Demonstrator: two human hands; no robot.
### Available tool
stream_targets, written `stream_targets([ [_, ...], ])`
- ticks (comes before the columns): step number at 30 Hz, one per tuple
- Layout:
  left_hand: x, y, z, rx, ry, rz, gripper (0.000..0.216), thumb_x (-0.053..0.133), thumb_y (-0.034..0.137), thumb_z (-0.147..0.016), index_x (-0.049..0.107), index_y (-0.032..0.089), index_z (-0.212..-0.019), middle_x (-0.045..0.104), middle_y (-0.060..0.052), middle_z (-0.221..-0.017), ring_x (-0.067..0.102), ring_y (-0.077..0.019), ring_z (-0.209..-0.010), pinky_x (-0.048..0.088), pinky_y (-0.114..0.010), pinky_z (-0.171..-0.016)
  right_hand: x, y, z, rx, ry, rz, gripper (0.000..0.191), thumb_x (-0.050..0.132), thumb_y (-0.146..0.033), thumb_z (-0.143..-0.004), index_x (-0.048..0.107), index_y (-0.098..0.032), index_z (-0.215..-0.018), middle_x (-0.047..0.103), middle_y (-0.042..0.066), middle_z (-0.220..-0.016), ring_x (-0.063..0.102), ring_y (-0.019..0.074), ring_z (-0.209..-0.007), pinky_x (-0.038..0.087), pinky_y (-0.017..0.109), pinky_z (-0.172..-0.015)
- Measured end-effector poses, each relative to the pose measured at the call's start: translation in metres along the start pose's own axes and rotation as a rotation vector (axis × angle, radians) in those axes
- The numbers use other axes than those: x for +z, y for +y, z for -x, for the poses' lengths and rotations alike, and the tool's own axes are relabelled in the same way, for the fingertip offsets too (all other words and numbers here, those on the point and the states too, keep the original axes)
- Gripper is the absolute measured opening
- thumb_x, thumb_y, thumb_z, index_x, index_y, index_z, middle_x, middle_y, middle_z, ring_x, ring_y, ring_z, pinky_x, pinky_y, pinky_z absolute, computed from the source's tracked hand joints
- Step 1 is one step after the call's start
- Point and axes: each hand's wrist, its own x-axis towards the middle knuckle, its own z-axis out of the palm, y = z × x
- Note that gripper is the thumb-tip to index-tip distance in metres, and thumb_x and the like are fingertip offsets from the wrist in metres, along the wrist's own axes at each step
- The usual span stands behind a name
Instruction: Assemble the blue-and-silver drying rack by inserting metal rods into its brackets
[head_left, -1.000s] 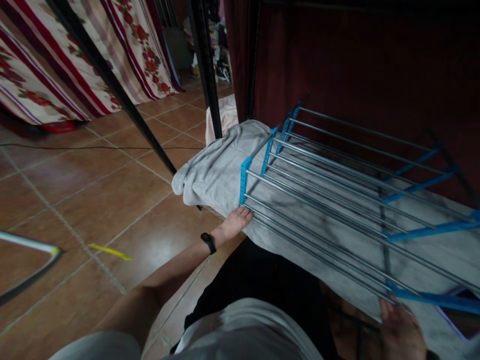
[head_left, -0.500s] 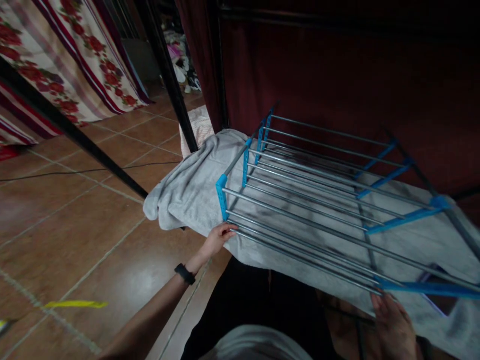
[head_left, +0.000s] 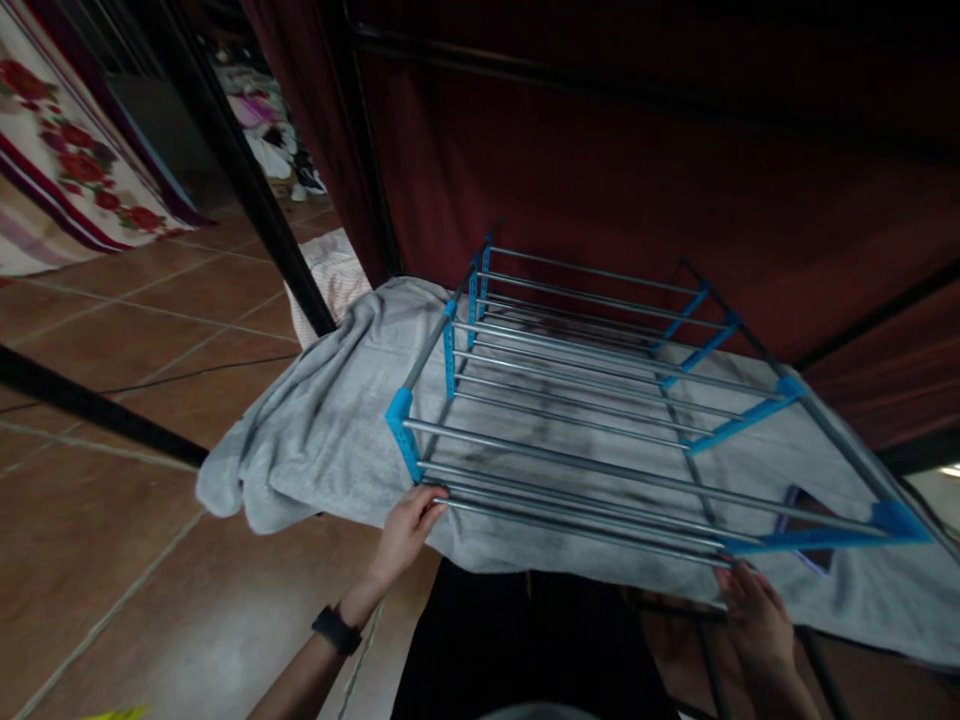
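A metal rack (head_left: 551, 459) with grey rods and blue plastic brackets (head_left: 403, 432) stands on a grey blanket. My left hand (head_left: 409, 522) pinches the left end of its nearest rod, just below the front left bracket. At the rod's other end, my right hand (head_left: 752, 607) has its fingers closed on the right end, beside a long blue bracket (head_left: 817, 541). A phone (head_left: 808, 512) lies on the blanket behind that bracket, partly covered by it.
The grey blanket (head_left: 300, 420) drapes over the bench-like surface. Black metal posts (head_left: 247, 190) rise at left, and a dark red curtain (head_left: 600, 150) hangs behind. A cable (head_left: 187, 374) crosses the tiled floor (head_left: 97, 560). A striped cloth (head_left: 334, 275) hangs behind the blanket.
My view has turned to the right, so the rack and blanket appear further left. Both hands keep their places on the nearest rod. More of the phone shows.
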Motion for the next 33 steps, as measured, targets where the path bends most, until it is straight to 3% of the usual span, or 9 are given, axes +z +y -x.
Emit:
stream_targets([
  [6,0.004,-0.006,0.002,0.108,-0.008,-0.084,0.029,0.051,0.044,-0.101,0.071,0.026,-0.110,0.073,-0.007,-0.102,0.069,-0.0257,-0.100,0.056,-0.040,-0.088,0.009,-0.014,0.000,0.071,0.097,-0.112,0.028,0.069,-0.053,-0.070,0.059,-0.027,-0.070,0.067,0.007,-0.078,0.071,0.0312,-0.077,0.060,0.046,-0.062],
  [9,0.007,-0.010,0.005,0.191,0.016,-0.162,0.029,0.048,0.041,-0.102,0.071,0.024,-0.110,0.072,-0.006,-0.100,0.068,-0.0245,-0.097,0.056,-0.039,-0.086,0.015,-0.014,0.002,0.123,0.152,-0.245,0.036,0.080,-0.049,-0.059,0.056,-0.027,-0.075,0.064,0.002,-0.076,0.065,0.0224,-0.062,0.060,0.038,-0.055],
  [14,0.011,-0.019,0.008,0.294,0.030,-0.265,0.026,0.051,0.038,-0.102,0.069,0.024,-0.115,0.071,-0.006,-0.102,0.067,-0.0235,-0.098,0.055,-0.037,-0.087,0.017,-0.014,0.004,0.207,0.186,-0.375,0.042,0.089,-0.035,-0.054,0.055,-0.024,-0.077,0.061,-0.001,-0.072,0.060,0.0154,-0.058,0.054,0.025,-0.047],
  [18,0.011,-0.025,0.009,0.333,0.007,-0.315,0.036,0.059,0.048,-0.097,0.067,0.023,-0.121,0.071,-0.008,-0.107,0.066,-0.0262,-0.102,0.055,-0.039,-0.088,0.016,-0.012,0.004,0.230,0.219,-0.432,0.041,0.090,-0.032,-0.057,0.054,-0.025,-0.075,0.060,-0.003,-0.070,0.061,0.0145,-0.059,0.054,0.024,-0.048],
  [23,0.009,-0.029,0.010,0.345,-0.044,-0.373,0.052,0.064,0.057,-0.091,0.063,0.021,-0.129,0.069,-0.010,-0.113,0.064,-0.0290,-0.107,0.054,-0.042,-0.090,0.018,-0.001,0.000,0.244,0.209,-0.456,0.045,0.092,-0.033,-0.050,0.056,-0.022,-0.075,0.064,-0.002,-0.075,0.062,0.0120,-0.060,0.054,0.021,-0.049],
  [28,0.007,-0.030,0.010,0.355,-0.088,-0.471,0.035,0.060,0.042,-0.095,0.065,0.023,-0.125,0.069,-0.009,-0.114,0.063,-0.0287,-0.107,0.051,-0.042,-0.092,0.019,0.010,-0.005,0.320,0.251,-0.580,0.045,0.092,-0.030,-0.045,0.060,-0.021,-0.076,0.067,-0.002,-0.075,0.064,0.0105,-0.061,0.055,0.018,-0.053],
  [33,0.007,-0.037,0.007,0.431,-0.065,-0.544,0.034,0.059,0.042,-0.096,0.065,0.024,-0.124,0.070,-0.009,-0.112,0.065,-0.0278,-0.104,0.052,-0.041,-0.091,0.018,0.018,-0.006,0.305,0.234,-0.607,0.038,0.092,-0.032,-0.056,0.061,-0.024,-0.078,0.070,0.000,-0.078,0.071,0.0191,-0.075,0.062,0.030,-0.066],
])
